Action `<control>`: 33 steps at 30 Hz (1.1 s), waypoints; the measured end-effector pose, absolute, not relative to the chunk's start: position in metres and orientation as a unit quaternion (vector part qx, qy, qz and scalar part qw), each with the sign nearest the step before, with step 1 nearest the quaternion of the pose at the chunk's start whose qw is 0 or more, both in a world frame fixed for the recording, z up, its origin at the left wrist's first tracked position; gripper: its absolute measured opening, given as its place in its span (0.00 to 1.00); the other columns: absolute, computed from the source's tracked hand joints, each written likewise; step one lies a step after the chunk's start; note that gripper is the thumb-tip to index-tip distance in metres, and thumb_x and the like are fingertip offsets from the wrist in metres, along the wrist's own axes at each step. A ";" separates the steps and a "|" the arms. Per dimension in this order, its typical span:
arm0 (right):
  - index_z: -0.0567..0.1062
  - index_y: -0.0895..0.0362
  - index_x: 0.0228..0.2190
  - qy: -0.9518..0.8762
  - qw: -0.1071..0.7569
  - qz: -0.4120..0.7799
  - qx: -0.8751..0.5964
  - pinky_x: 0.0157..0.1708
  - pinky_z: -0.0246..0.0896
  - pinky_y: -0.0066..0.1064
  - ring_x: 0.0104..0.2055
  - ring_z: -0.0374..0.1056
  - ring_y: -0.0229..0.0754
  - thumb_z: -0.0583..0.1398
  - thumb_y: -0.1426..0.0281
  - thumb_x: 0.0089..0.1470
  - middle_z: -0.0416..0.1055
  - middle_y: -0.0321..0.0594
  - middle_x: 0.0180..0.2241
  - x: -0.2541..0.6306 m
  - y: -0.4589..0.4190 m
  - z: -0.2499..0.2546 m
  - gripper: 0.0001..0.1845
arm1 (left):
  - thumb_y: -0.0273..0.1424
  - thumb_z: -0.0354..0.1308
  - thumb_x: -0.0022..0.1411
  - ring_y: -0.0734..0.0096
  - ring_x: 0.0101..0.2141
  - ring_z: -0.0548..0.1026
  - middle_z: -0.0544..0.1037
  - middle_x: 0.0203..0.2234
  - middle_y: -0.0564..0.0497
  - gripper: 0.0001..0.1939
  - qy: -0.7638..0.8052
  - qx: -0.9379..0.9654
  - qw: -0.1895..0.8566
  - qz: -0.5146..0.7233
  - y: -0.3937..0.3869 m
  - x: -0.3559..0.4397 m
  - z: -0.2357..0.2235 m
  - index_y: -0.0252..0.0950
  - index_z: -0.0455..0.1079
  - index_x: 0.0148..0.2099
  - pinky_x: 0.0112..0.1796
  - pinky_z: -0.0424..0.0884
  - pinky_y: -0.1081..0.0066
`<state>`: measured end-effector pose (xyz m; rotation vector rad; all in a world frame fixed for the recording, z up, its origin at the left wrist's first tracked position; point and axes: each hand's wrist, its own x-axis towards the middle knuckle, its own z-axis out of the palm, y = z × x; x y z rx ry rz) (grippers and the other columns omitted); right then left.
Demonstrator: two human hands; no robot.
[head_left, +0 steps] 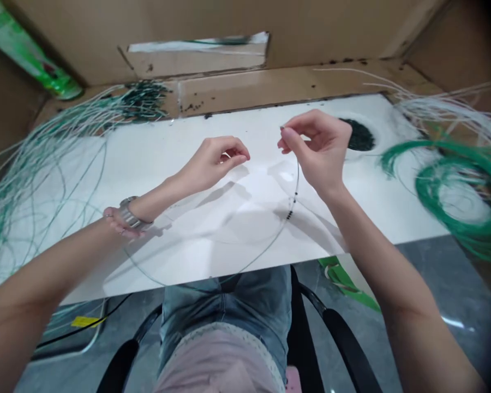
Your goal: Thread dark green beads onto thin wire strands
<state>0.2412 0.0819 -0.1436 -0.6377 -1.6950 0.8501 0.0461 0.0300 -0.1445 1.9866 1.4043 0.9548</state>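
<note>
A thin green cord (265, 248) with several small black beads (291, 210) threaded on it hangs from my right hand (317, 144). That hand is closed in a pinch above the white board, and a tiny dark bit shows at its fingertips. My left hand (221, 161) hovers to the left, apart from the right one. Its thumb and fingers are pressed together, and whatever they hold, if anything, is too small to make out. From the beads the cord curves down over the board's front edge and back up on the left, beneath my left forearm.
A dish of black beads (360, 136) lies behind my right hand on the white board (147, 144). Coiled green cord (425, 188) and white strands (445, 106) occupy the right. Bundled beaded strands (65, 128) cover the left. Cardboard walls (213, 19) enclose the back; a green packet (28, 54) leans there.
</note>
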 end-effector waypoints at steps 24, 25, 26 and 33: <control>0.77 0.51 0.27 -0.697 0.324 0.545 -0.336 0.24 0.67 0.25 0.26 0.68 0.35 0.63 0.71 0.51 0.74 0.35 0.26 0.180 0.048 -0.183 0.03 | 0.34 0.58 0.59 0.75 0.34 0.71 0.74 0.31 0.54 0.06 0.517 0.344 0.599 0.506 -0.017 0.022 -0.181 0.38 0.72 0.36 0.39 0.66 0.73; 0.77 0.51 0.26 -0.691 0.323 0.551 -0.338 0.24 0.67 0.25 0.26 0.68 0.35 0.63 0.71 0.50 0.74 0.35 0.26 0.180 0.048 -0.182 0.03 | 0.33 0.59 0.59 0.76 0.34 0.71 0.74 0.31 0.54 0.05 0.510 0.340 0.602 0.512 -0.017 0.023 -0.181 0.38 0.72 0.36 0.39 0.67 0.74; 0.77 0.51 0.26 -0.685 0.322 0.557 -0.340 0.25 0.67 0.24 0.26 0.68 0.34 0.63 0.71 0.50 0.74 0.34 0.25 0.180 0.047 -0.182 0.03 | 0.32 0.59 0.59 0.77 0.34 0.72 0.75 0.31 0.55 0.04 0.502 0.337 0.607 0.517 -0.017 0.023 -0.181 0.38 0.72 0.35 0.38 0.67 0.75; 0.77 0.52 0.24 -0.679 0.340 0.556 -0.337 0.21 0.65 0.18 0.22 0.65 0.30 0.64 0.73 0.48 0.72 0.32 0.22 0.180 0.045 -0.178 0.04 | 0.33 0.59 0.59 0.81 0.31 0.70 0.74 0.28 0.57 0.04 0.503 0.354 0.588 0.525 -0.016 0.023 -0.181 0.40 0.75 0.34 0.34 0.65 0.80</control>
